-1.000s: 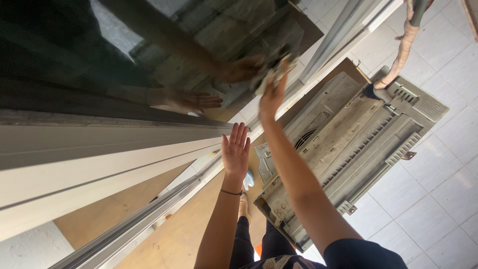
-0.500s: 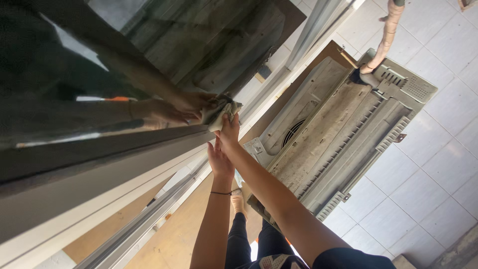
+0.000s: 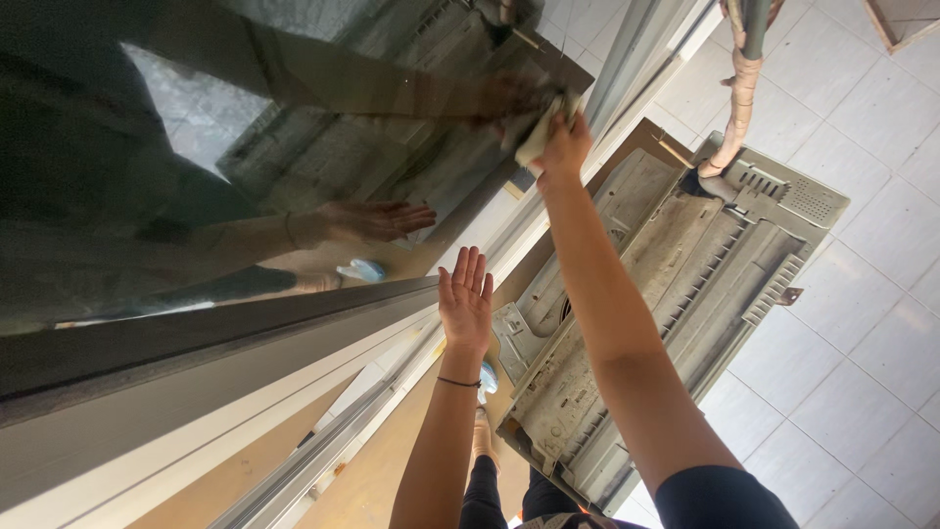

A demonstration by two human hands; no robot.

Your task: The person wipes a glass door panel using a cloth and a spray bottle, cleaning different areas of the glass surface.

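Note:
My right hand (image 3: 566, 145) is stretched far out and presses a pale cloth (image 3: 537, 137) against a dark glass pane (image 3: 245, 127). The glass mirrors both of my arms. My left hand (image 3: 466, 297) is flat with its fingers apart, resting near the pale frame (image 3: 245, 392) at the edge of the pane. A thin dark band circles my left wrist.
A dusty grey air-conditioner unit (image 3: 685, 274) lies on the white tiled floor (image 3: 862, 323) to the right. A wrapped pipe (image 3: 736, 108) rises from its far corner. Metal sliding tracks (image 3: 323, 451) and a brown board (image 3: 372, 480) run beside the frame.
My right hand has swept the cloth from beside my left hand, low on the pane, out to its far part. My left hand has spread flat again.

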